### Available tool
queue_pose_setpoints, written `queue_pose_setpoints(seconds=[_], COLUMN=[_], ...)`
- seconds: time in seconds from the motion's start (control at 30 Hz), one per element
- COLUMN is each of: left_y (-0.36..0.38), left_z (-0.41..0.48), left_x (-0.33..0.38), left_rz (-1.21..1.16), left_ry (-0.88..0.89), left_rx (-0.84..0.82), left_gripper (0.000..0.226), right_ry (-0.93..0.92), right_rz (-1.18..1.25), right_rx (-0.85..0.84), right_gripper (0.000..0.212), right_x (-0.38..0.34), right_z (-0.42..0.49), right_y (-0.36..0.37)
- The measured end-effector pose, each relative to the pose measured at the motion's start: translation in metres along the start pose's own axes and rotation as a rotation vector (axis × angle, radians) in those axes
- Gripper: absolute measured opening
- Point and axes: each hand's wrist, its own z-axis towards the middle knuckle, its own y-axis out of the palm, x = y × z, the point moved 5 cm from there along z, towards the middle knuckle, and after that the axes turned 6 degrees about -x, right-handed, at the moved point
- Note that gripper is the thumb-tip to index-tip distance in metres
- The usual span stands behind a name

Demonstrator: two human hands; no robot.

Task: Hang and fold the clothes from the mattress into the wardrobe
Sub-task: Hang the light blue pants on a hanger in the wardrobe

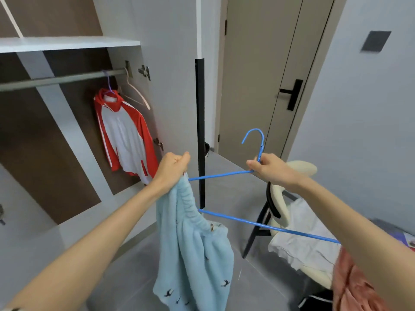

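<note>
Pinching the neck of the blue hanger (220,175) with right hand (270,170), fisting the pale blue garment (195,243) at hanger's left tip with left hand (174,168); dangling straight down below that tip

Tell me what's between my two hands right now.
In the head view, a wire arm of the blue hanger bridges the gap, from the right hand to the light blue garment the left hand grips.
</note>
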Motion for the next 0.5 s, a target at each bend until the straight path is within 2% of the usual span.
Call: queue_pose_setpoints(seconds=[0.13,0.23,0.33,0.4,0.5], left_y=[0.03,0.059,0.082,0.084,0.067], left_z=[-0.015,-0.029,-0.046,-0.057,-0.058], left_x=[0.025,0.044,0.06,0.067,0.075], left_rz=[-0.103,-0.177,-0.192,-0.152,0.162], left_ry=[-0.016,-0.052,-0.009,0.088,0.367], left_rx=[-0.006,-0.01,-0.096,-0.152,-0.043], left_gripper=[0.04,0.049,0.055,0.047,0.046], right_ry=[-0.013,-0.062,-0.037,-0.035,-0.057], right_rz=[-0.098,-0.034,0.28,0.571,0.828], right_rx=[0.07,0.107,0.201,0.262,0.304], right_gripper=[0.022,0.018,0.024,0.024,0.024], right_x=[0.006,0.001,0.006,0.009,0.004], right_z=[-0.017,-0.027,-0.031,-0.036,-0.048], right_y=[0.026,0.05,0.051,0.043,0.03])
